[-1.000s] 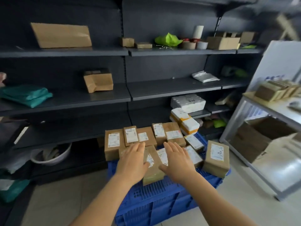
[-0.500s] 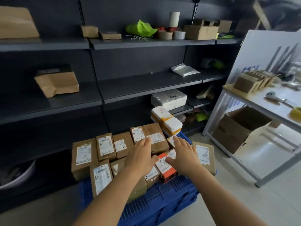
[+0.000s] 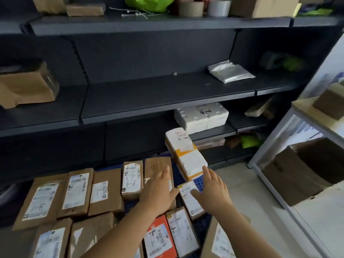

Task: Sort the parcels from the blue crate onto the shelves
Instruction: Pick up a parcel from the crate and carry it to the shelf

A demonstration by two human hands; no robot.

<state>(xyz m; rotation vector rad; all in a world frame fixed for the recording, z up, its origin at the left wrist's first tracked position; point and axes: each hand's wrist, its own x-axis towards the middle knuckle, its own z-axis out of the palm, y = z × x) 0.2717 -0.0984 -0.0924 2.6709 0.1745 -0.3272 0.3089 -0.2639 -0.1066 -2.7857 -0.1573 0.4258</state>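
Note:
Several brown labelled parcels (image 3: 76, 190) fill the blue crate (image 3: 197, 182), along with an orange box (image 3: 160, 237). Two white-and-orange packages (image 3: 186, 153) are stacked at the crate's far right. My left hand (image 3: 158, 190) hovers flat, fingers straight, over a brown parcel (image 3: 157, 169) in the back row. My right hand (image 3: 212, 189) reaches forward with fingers extended, next to a small labelled parcel (image 3: 188, 192) and just below the white packages. Neither hand grips anything. The dark middle shelf (image 3: 167, 97) runs across above the crate.
A silver bag (image 3: 229, 71) lies on the middle shelf, a taped brown box (image 3: 28, 84) on the left shelf. A white foam pack (image 3: 202, 116) sits lower. The top shelf holds tape rolls and a green bag (image 3: 149, 3). A white table (image 3: 305, 116) with an open carton (image 3: 305, 170) stands right.
The view has closed in on the crate and lower shelves. Both hands have moved forward and right, from the crate's middle parcels toward the back row and the white packages.

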